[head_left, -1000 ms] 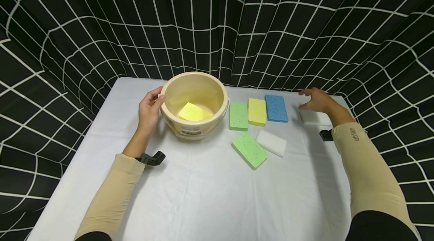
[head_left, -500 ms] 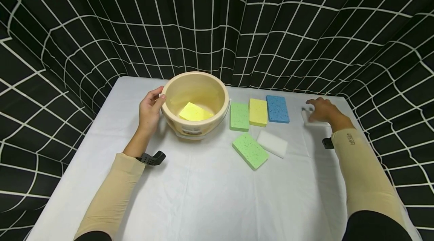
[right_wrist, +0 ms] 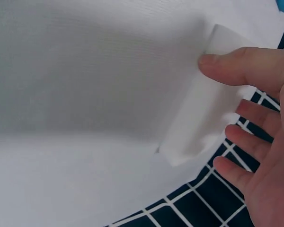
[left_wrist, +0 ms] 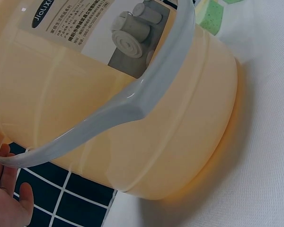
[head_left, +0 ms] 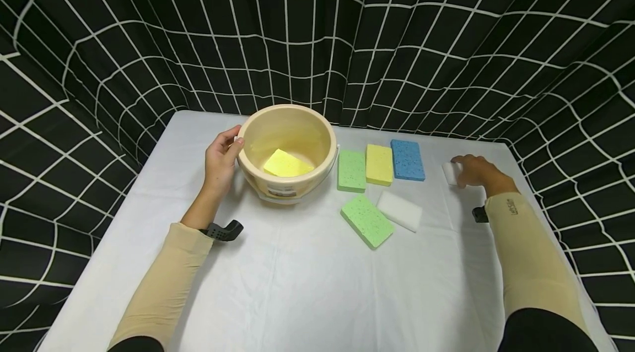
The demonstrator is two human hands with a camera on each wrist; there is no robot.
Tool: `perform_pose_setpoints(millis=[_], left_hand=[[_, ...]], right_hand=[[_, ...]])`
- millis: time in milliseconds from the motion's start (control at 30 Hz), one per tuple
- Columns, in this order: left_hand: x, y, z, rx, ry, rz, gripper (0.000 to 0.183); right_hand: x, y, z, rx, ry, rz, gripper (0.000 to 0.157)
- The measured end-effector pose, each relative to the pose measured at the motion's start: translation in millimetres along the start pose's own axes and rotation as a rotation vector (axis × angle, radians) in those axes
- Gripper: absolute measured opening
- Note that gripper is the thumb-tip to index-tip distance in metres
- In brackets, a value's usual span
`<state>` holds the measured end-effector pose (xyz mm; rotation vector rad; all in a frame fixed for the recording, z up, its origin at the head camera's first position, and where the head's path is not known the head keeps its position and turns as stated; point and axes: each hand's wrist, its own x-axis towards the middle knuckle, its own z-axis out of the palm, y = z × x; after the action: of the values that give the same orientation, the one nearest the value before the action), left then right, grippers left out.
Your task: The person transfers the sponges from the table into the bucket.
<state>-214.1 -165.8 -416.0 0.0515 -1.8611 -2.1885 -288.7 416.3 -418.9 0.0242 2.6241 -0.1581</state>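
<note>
My left hand point(head_left: 221, 160) grips the left rim of a cream plastic bucket point(head_left: 290, 187), thumb at the rim. A yellow sponge point(head_left: 286, 163) lies inside the bucket. In the left wrist view, the bucket's grey handle point(left_wrist: 132, 99) hangs across its labelled side, and part of the left hand point(left_wrist: 9, 198) shows at lower left. At the far right of the table, my right hand point(head_left: 477, 171) holds a white sponge point(head_left: 450, 173) across its width. In the right wrist view, the thumb lies over one long edge of that white sponge point(right_wrist: 194, 120), with fingers toward the other.
Right of the bucket stand a green sponge point(head_left: 351, 171), a yellow sponge point(head_left: 379, 164) and a blue sponge point(head_left: 408, 160) in a row. Before them lie another green sponge point(head_left: 367, 221) and a white sponge point(head_left: 399, 210). A black gridded curtain point(head_left: 317, 38) surrounds the white table point(head_left: 307, 286).
My right hand has come down onto the far-right white sponge and its fingers have closed around it. The left hand and bucket have stayed in place.
</note>
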Motion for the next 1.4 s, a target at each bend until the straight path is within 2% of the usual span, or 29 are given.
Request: perform_pose_setpoints(millis=[267,600,800,1000,1400], left_hand=[[0.1,-0.3,0.7,0.011,-0.002,-0.002,0.040],[-1.0,-0.3,1.1,0.000,0.004,0.012,0.039],[-0.3,-0.4,0.5,0.001,0.004,0.020,0.039],[0.2,-0.3,0.4,0.002,0.000,0.031,0.039],[-0.5,-0.1,2.4,-0.007,0.014,0.012,0.039]], right_hand=[[0.7,2.7,3.5,0.020,0.024,0.001,0.080],[-1.3,-1.6,-4.1,0.026,0.044,0.010,0.082],[-5.0,-11.3,-11.6,0.016,0.081,-0.035,0.082],[-4.1,-21.9,-19.3,0.062,0.126,-0.060,0.082],[-16.0,-57.0,-36.1,0.103,0.193,-0.096,0.082]])
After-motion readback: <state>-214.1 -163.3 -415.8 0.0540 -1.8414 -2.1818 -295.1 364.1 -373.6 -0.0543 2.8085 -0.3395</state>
